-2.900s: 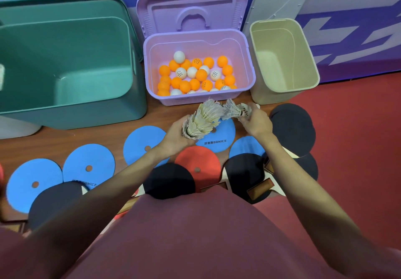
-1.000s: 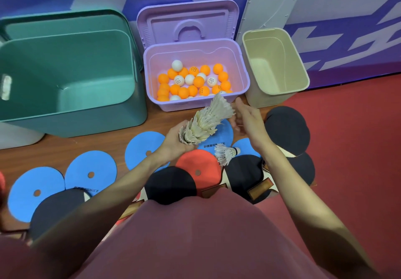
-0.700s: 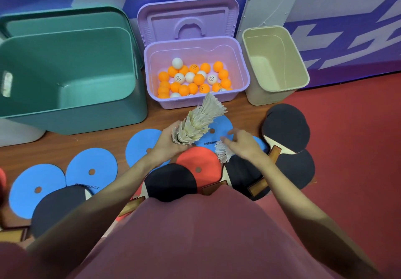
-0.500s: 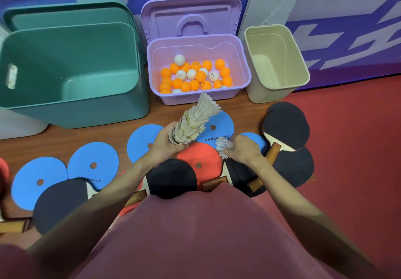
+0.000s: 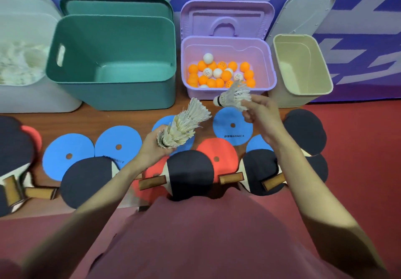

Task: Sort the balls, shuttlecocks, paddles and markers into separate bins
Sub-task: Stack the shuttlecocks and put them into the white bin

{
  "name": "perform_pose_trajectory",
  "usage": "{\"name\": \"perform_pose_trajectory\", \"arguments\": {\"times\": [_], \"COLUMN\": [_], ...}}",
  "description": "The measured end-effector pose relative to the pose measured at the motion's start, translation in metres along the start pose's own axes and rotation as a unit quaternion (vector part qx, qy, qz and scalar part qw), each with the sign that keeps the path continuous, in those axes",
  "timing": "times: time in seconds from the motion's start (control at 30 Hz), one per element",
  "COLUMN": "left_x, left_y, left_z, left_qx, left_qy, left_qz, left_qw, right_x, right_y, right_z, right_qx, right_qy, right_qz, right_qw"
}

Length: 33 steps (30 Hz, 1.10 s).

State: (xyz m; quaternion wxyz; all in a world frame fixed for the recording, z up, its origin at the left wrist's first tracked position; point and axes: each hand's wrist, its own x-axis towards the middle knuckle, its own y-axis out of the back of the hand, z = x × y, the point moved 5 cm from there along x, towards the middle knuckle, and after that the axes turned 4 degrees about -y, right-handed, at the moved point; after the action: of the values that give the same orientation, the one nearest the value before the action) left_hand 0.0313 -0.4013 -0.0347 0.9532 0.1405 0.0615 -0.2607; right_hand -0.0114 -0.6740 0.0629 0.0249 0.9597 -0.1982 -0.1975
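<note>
Below, left to right: we see four bins lined up against a purple-and-white wall. The white bin (image 5: pixel 32 61) at far left holds a heap of pale shuttlecocks too blurred to count. The teal bin (image 5: pixel 112 96) beside it stands with its lid leaning behind it. The lilac bin (image 5: pixel 227 93) carries roughly twenty balls (image 5: pixel 217 73), mostly orange with about five white, some printed with marks we cannot read. The beige bin (image 5: pixel 301 96) closes the row at right.

On the floor before them lie flat round markers: we count six blue markers (image 5: pixel 67 157) and at least one red marker (image 5: pixel 217 155), partly overlapped by paddles. At least two of the blue discs bear dark lettering; the one nearest the lilac bin (image 5: pixel 233 126) ends in what reads as "ONICE". About seven paddles (image 5: pixel 191 174), black- or red-faced with wooden handles, lie scattered across the row, several cut off by the frame edge or hidden under arms.

Our left hand (image 5: pixel 152 148) has its grip clamped round the base of a nested stack of shuttlecocks (image 5: pixel 184 126), feathers fanning up toward the lilac bin. Our right hand (image 5: pixel 260 116) pinches a single shuttlecock (image 5: pixel 233 96) by its feather skirt, cork pointing left, raised in front of the lilac bin's near wall.
</note>
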Motion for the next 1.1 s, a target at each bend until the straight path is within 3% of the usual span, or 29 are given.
{"name": "perform_pose_trajectory", "arguments": {"times": [0.3,0.37,0.53,0.73,0.87,0.97,1.1], "left_x": [-0.030,-0.033,-0.039,-0.030,-0.007,0.016,0.048], "left_y": [0.091,0.115,0.183,0.274,0.354,0.409,0.466], "left_z": [0.000,0.000,0.019,0.056,0.079,0.087,0.084], "left_qx": [0.033,0.045,0.032,0.083,0.157,0.229,0.288], "left_qy": [-0.023,-0.029,-0.071,-0.140,-0.174,-0.155,-0.110], "left_qz": [0.001,-0.005,0.007,0.015,0.028,0.046,0.070], "left_qw": [0.999,0.999,0.997,0.987,0.972,0.960,0.949], "right_x": [-0.007,-0.007,0.001,0.020,0.034,0.043,0.070], "right_y": [-0.128,-0.153,-0.207,-0.282,-0.339,-0.380,-0.438], "right_z": [-0.012,-0.016,-0.048,-0.097,-0.128,-0.149,-0.159], "right_qx": [-0.094,-0.129,-0.103,-0.073,-0.084,-0.109,-0.114], "right_qy": [-0.045,-0.032,0.105,0.160,0.181,0.187,0.136], "right_qz": [-0.165,-0.148,-0.046,-0.010,-0.003,0.000,-0.067], "right_qw": [0.981,0.980,0.988,0.984,0.980,0.976,0.982]}}
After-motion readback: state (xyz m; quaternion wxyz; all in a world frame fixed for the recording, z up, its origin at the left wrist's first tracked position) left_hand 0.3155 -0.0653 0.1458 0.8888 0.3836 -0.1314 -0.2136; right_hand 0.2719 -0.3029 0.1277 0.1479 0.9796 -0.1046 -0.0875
